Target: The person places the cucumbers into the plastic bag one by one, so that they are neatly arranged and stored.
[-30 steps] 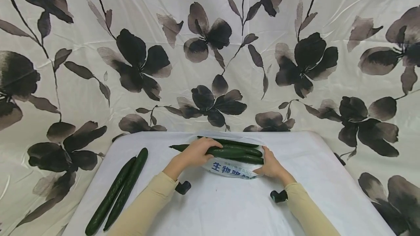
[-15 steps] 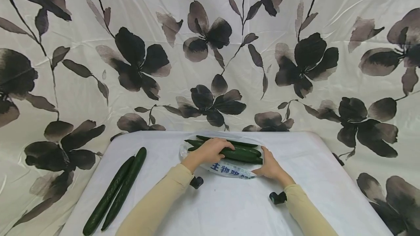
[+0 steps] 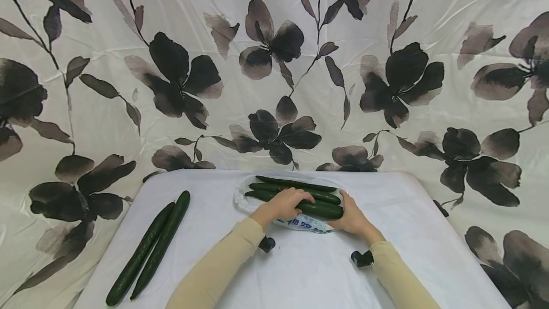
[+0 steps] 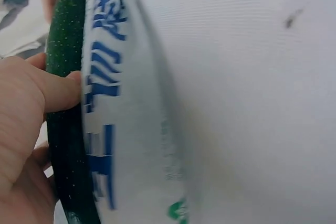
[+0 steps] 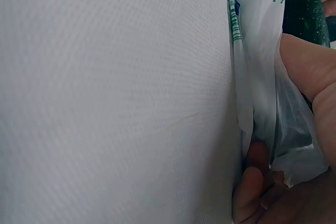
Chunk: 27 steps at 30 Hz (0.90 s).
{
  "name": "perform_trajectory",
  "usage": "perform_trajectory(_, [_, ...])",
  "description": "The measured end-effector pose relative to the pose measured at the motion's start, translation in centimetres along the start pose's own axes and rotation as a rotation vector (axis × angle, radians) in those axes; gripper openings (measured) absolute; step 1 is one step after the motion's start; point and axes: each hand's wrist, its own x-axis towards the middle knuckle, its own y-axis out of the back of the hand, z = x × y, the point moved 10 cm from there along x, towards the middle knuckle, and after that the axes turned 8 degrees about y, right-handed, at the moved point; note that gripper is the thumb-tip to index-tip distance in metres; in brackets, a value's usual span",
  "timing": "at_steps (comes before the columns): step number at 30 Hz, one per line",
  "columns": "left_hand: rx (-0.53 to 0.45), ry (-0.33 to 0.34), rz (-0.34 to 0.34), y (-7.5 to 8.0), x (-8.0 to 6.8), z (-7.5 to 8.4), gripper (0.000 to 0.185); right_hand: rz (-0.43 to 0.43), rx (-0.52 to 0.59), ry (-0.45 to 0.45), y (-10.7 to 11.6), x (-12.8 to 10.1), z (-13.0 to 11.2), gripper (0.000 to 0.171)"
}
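A white plastic bag (image 3: 302, 224) with blue lettering lies near the far side of the table, its opening spread around three cucumbers. My left hand (image 3: 284, 205) grips the front cucumber (image 3: 323, 210), thumb on the near side and fingers over the top. Behind it lie a middle cucumber (image 3: 328, 197) and a back cucumber (image 3: 296, 183). At the bag's right end, my right hand (image 3: 352, 216) holds the plastic by the cucumber tips. The left wrist view shows the gripped cucumber (image 4: 65, 40) against the bag wall. Curled fingers (image 5: 249, 184) clasp the bag in the right wrist view.
Two more cucumbers lie side by side on the left of the white-covered table: an outer cucumber (image 3: 139, 256) and an inner cucumber (image 3: 162, 244). A floral curtain (image 3: 274, 61) hangs behind the table. Black wrist devices are on both wrists.
My left hand has moved right with the front cucumber, which now lies inside the bag's opening. The bag's left rim has come into view. The right hand has hardly moved.
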Motion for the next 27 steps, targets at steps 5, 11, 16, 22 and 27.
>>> perform_trajectory(5, [-0.042, -0.001, 0.011, -0.6, -0.1, -0.3, 0.047, -0.005, -0.003, 0.0, 0.0, 0.1, 0.1, 0.116])
perform_trajectory(11, [-0.107, 0.01, 0.034, -1.0, -0.4, -1.0, 0.045, -0.005, -0.004, -0.016, -0.1, 0.1, 0.3, 0.117])
perform_trajectory(16, [-0.157, 0.032, 0.049, -1.2, -0.4, -1.7, 0.042, -0.005, 0.017, -0.014, -0.2, -0.2, 0.2, 0.118])
perform_trajectory(22, [-0.174, 0.039, 0.04, -1.3, -0.5, -1.9, 0.041, 0.002, 0.016, -0.012, -0.1, -0.3, 0.1, 0.118])
perform_trajectory(27, [-0.181, 0.02, 0.052, -0.9, -0.8, -1.9, 0.041, 0.002, 0.023, -0.011, -0.2, -0.2, 0.2, 0.118])
